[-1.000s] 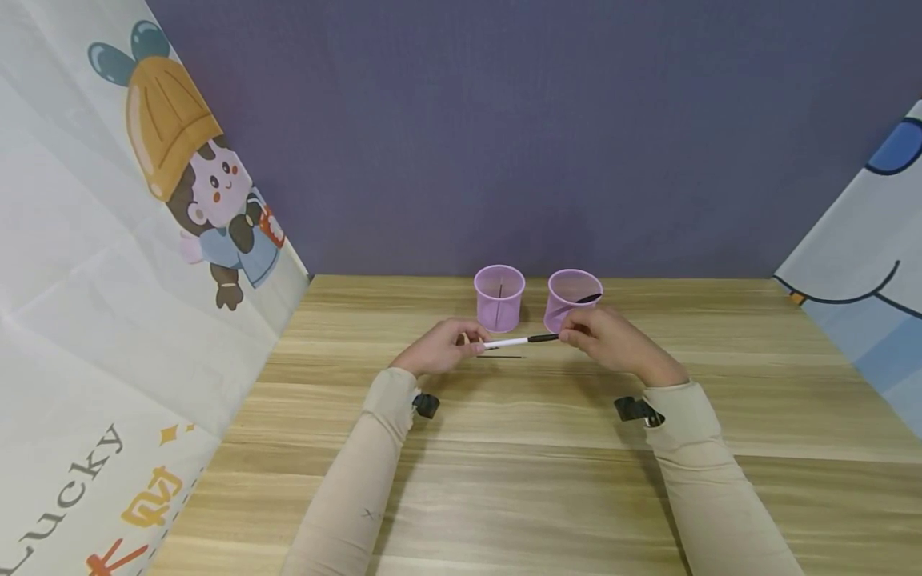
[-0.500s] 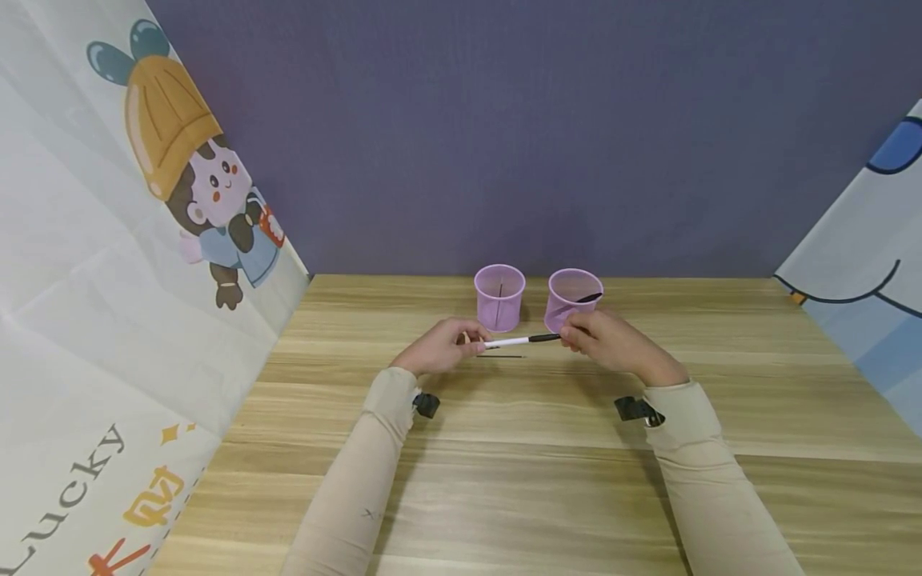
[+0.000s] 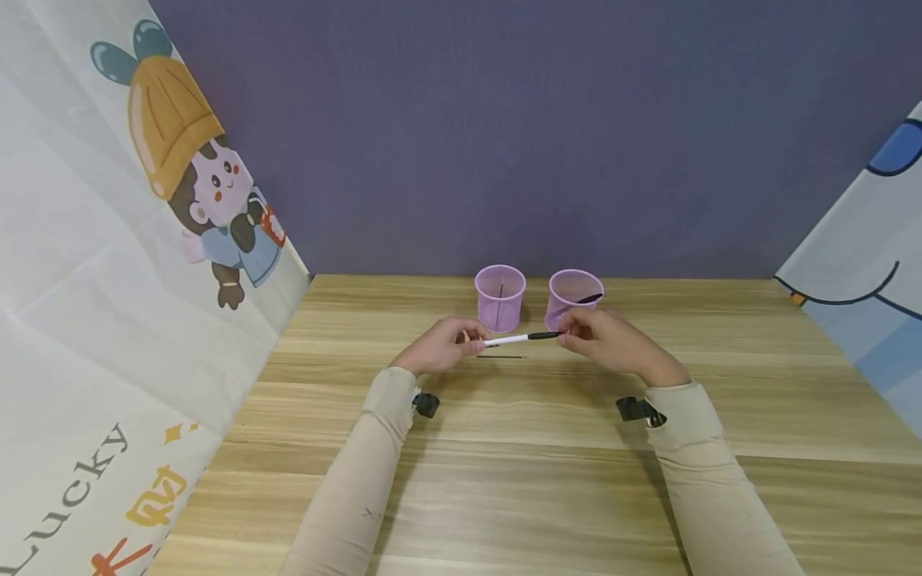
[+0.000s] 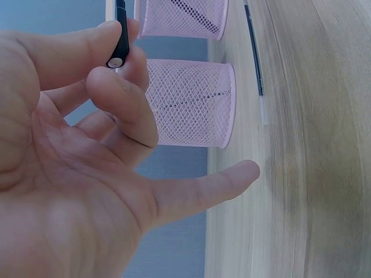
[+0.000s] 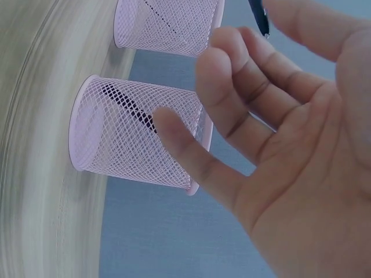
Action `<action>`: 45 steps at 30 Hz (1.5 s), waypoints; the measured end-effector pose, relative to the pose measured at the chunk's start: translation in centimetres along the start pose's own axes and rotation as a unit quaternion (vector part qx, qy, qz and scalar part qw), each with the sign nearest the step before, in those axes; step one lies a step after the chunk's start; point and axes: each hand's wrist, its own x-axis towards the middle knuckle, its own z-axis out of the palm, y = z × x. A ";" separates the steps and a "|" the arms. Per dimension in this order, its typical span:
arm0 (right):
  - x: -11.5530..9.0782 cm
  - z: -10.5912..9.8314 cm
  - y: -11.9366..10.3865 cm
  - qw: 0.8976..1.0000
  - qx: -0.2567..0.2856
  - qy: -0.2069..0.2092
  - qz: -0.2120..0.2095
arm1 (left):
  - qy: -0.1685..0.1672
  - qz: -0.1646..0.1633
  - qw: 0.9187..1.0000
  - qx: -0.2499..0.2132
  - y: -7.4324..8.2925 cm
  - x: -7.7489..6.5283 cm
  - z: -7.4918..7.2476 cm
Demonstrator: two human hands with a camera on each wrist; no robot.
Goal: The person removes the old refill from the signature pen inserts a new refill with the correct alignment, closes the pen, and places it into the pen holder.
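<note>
Between my two hands a white pen [image 3: 507, 341] with a black grip section lies almost level over the table. My left hand [image 3: 445, 346] pinches its white end, where a black clip [image 4: 120, 35] shows in the left wrist view. My right hand [image 3: 612, 344] pinches the black tip end [image 5: 259, 16] between thumb and fingers, the other fingers loosely bent. Just behind the hands stand two pink mesh pen cups, a left cup [image 3: 510, 314] and a right cup [image 3: 555, 314]. A thin dark pen refill [image 4: 253, 55] lies on the table below the pen.
A thin dark stick [image 3: 501, 290] stands inside the left cup. Leaning in the right cup is a black pen-like piece [image 3: 589, 299], its end at the rim. A dark wall panel [image 3: 461, 144] rises behind the wooden table [image 3: 519, 488], and printed sheets [image 3: 79, 240] border both sides.
My right fingers have shifted slightly on the pen's black end, which sits a touch higher. My left hand and the cups stay put.
</note>
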 end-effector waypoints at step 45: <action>-0.1 -0.2 -0.1 1.000 -0.005 -0.025 0.004 | 0.002 0.007 1.000 0.006 0.2 0.1 0.1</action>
